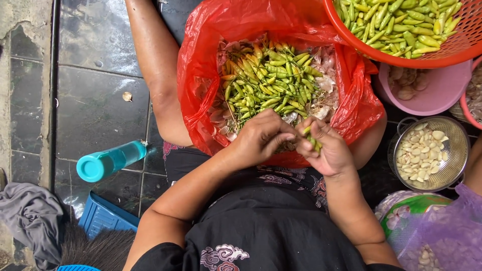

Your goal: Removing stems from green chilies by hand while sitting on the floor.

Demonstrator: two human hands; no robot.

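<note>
Her right hand (pixel 329 150) gripped a few green chilies (pixel 312 141); the left hand (pixel 261 136) pinched at them, fingers together. Both hovered over the red bag (pixel 201 75) of chilies between her knees, a colander (pixel 454 131) of garlic nearby.

A dark tiled floor (pixel 95 105) carries everything. On it lie a teal bottle (pixel 110 161), a grey cloth (pixel 30 221), a blue tray (pixel 103 217) and a scrap (pixel 127 96). A pink basin (pixel 437 93) and metal strainer (pixel 454 150) stand at the right.

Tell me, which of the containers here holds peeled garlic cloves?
The metal strainer at right, beside the right hand. The red basket and red bag hold green chillies instead.
</note>
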